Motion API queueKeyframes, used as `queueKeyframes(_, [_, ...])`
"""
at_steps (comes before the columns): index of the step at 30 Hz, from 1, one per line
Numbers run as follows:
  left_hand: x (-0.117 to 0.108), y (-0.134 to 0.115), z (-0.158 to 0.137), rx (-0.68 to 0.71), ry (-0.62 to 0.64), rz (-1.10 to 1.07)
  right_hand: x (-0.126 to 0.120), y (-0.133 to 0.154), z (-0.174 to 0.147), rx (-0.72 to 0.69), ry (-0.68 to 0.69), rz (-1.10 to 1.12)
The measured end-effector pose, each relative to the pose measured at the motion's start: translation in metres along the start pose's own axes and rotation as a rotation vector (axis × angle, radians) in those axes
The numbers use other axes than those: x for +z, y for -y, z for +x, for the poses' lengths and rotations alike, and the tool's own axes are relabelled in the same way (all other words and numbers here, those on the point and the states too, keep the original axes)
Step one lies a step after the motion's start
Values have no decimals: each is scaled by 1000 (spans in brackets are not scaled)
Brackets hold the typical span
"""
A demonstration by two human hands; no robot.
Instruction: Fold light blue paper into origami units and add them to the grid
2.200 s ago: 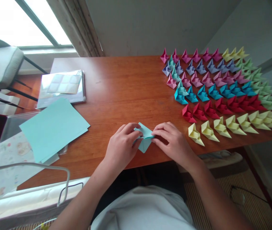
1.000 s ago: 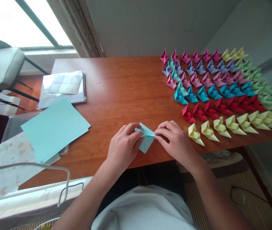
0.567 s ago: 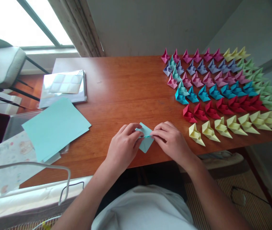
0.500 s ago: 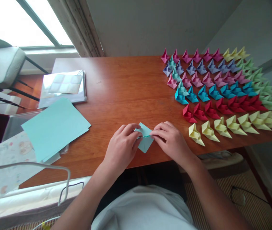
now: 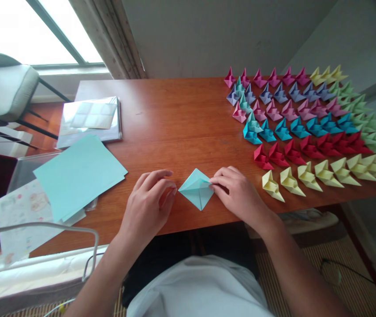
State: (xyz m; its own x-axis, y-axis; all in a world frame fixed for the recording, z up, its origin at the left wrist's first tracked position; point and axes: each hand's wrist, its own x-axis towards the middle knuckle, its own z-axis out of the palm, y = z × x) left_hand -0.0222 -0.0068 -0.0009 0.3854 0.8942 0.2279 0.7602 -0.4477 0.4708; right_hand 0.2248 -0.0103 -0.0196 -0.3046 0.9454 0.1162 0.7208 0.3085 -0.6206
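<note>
Fingers (image 5: 220, 180) of the right hand (image 5: 242, 193) come together in a narrow pinch on the folded turquoise paper (image 5: 192, 197), thumb against forefinger at its 3 o'clock corner, the tips hiding that corner. The left hand (image 5: 146, 202) is just beside the opposite corner: its fingers are loosely bent, a small gap stands between thumb and forefinger, and nothing shows in it. From the left fingertips the paper lies at 3 o'clock, apart from them; from the right palm it lies at 9 o'clock, so the right hand, already touching, is the nearer. The paper sits on the table (image 5: 174, 127) near its front edge as a diamond, points at roughly 12, 3, 6 and 9. Neither diagonal is plainly the longer; a fold line crosses from 9 to 3, and a flap edge rises slightly beside the pinch. Out at 9 o'clock, well apart, lie loose turquoise sheets (image 5: 78, 176); at 3 o'clock, beyond the right hand, runs a row of yellow folded pieces (image 5: 326, 175), with a red row (image 5: 309, 149) behind it towards 2.
</note>
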Motion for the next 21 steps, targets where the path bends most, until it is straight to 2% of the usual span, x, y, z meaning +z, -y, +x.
queueKeyframes(3, [5, -7, 6, 13, -18, -140, -2, 3, 2, 22, 32, -15])
queueKeyframes(6, [16, -13, 13, 11, 43, -200, -5, 6, 4, 48, 63, -30])
queueKeyframes(12, [33, -18, 25, -14, 74, -49, -5, 10, 7, 62, 71, -55])
queueKeyframes(21, [38, -22, 28, -67, 50, 4, -2, 12, 9, 128, 11, -63])
